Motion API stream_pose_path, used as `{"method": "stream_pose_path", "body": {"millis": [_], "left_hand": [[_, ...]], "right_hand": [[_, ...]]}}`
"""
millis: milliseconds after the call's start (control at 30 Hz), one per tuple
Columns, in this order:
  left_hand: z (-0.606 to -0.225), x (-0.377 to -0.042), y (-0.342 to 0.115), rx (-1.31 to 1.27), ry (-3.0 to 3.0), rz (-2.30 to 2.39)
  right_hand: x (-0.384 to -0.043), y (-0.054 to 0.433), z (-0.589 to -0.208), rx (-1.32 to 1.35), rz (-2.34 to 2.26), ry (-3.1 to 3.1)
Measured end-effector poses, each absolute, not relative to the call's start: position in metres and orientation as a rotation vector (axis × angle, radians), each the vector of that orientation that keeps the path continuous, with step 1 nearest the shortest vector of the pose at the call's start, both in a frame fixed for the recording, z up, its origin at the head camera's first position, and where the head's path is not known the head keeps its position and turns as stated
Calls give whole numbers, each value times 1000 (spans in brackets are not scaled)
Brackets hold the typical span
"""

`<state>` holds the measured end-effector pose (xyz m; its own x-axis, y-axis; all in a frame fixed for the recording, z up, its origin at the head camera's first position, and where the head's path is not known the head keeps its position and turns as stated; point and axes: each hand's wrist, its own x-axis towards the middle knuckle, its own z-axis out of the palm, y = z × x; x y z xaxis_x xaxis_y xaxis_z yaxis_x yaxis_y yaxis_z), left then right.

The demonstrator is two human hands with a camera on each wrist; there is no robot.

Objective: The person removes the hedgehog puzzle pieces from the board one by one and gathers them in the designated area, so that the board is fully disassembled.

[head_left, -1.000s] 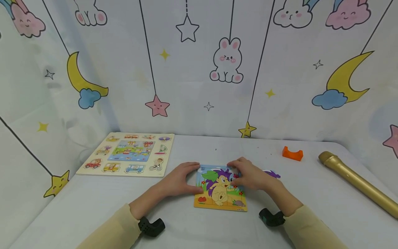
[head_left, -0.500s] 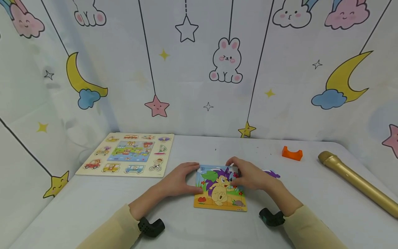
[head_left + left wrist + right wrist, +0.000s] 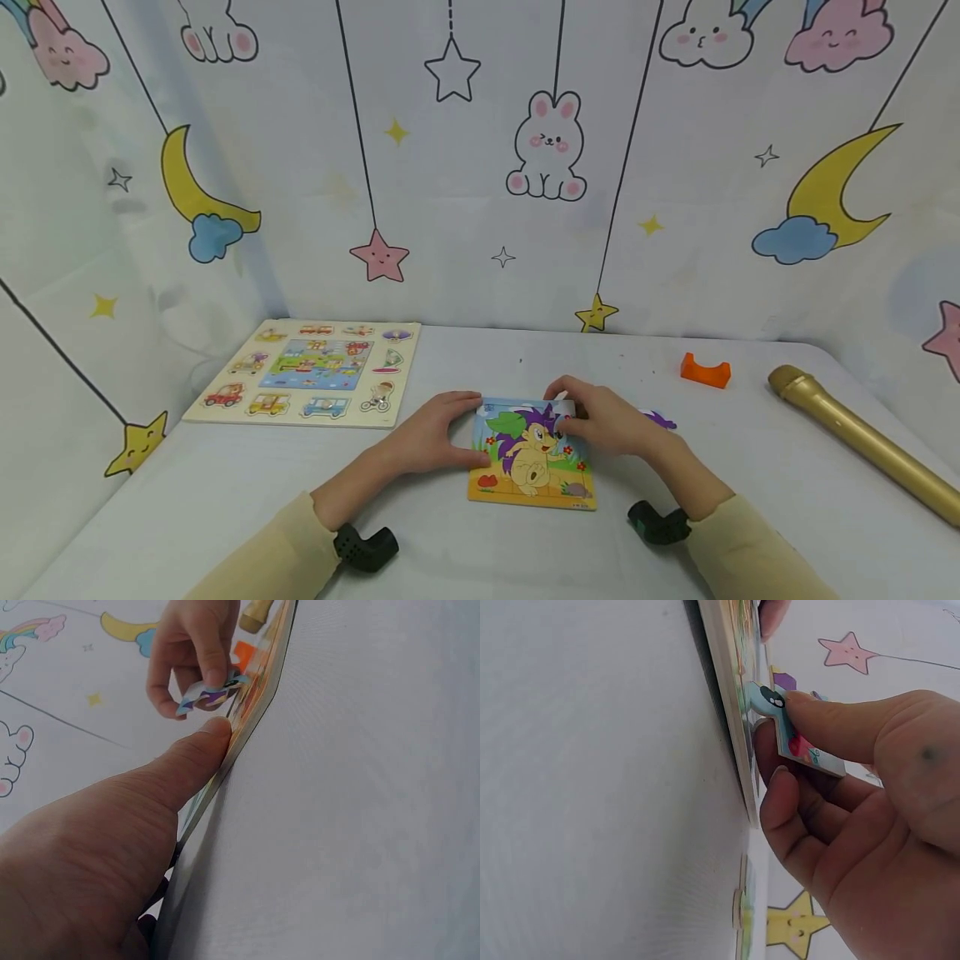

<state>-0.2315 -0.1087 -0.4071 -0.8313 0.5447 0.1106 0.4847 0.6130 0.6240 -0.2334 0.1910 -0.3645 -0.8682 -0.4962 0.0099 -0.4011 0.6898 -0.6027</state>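
A square hedgehog jigsaw puzzle [image 3: 531, 475] lies on the table in front of me. My left hand [image 3: 433, 435] grips its left side, the thumb [image 3: 196, 754] over the edge and the fingertips at the far left corner. Over the puzzle's far right part, my right hand [image 3: 609, 421] pinches a jigsaw piece [image 3: 799, 746] between thumb and fingers. Light blue, with a printed eye and a red flower, that piece is tilted close over the puzzle in the right wrist view. Another piece with purple spikes [image 3: 662, 419] lies beyond the right wrist, partly hidden by it.
At the back left lies a larger puzzle board [image 3: 401, 392] with vehicle pictures. An orange notched block [image 3: 705, 372] and a gold microphone [image 3: 862, 442] are on the right. A printed cloth [image 3: 465, 192] rises behind the white table [image 3: 480, 550].
The right hand has shifted slightly and raised its thumb and the pinched piece a little, showing more of the puzzle's right side. The left hand stays in place.
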Motion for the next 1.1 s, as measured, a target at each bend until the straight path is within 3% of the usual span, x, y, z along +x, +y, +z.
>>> {"method": "stream_pose_path", "body": {"millis": [700,1100], "left_hand": [[-406,-232,-110,876,2753,995],[-410,-233,-107,889,2756,1002]], "right_hand": [[-239,211,-348,-693,-1043,2798],[-238,262,-336,-589,-1034,2867]]}}
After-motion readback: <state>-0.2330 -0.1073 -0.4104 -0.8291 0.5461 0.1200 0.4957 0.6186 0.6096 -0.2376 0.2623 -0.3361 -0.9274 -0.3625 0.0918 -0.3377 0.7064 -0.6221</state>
